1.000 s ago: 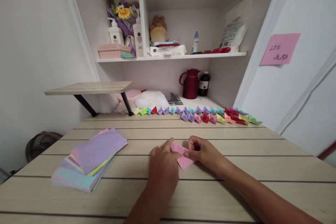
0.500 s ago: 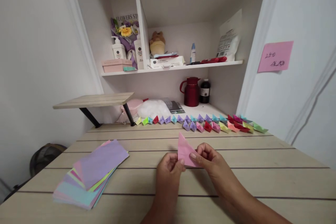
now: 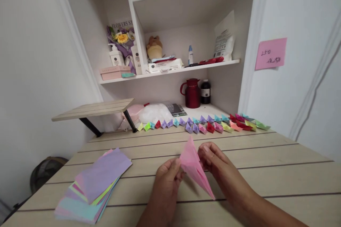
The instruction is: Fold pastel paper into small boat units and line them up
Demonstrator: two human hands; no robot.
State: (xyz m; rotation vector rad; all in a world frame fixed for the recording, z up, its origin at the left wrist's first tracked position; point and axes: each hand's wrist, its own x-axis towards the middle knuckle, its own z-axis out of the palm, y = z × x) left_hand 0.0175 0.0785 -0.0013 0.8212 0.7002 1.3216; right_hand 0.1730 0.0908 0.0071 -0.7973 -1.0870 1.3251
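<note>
A pink folded sheet of paper (image 3: 194, 168) is held above the table, tilted, with one point up and another reaching down to the right. Its layers gape a little along the right side. My left hand (image 3: 167, 179) pinches its left corner between thumb and fingers. On the other side, my right hand (image 3: 215, 159) is closed at the paper's right edge, thumb on top; its fingertips are partly hidden behind the paper.
Two rows of small coloured paper boats (image 3: 210, 127) line the table's back. A fanned stack of coloured paper (image 3: 106, 170) lies at left, below a small raised wooden shelf (image 3: 93, 109). A red jug (image 3: 193, 94) and a dark bottle (image 3: 205, 92) stand behind the boats.
The pink paper has turned from a flat triangle facing me to a slanted, partly opened shape with a point downward. My right thumb has moved off its face to the edge. The view has tilted slightly.
</note>
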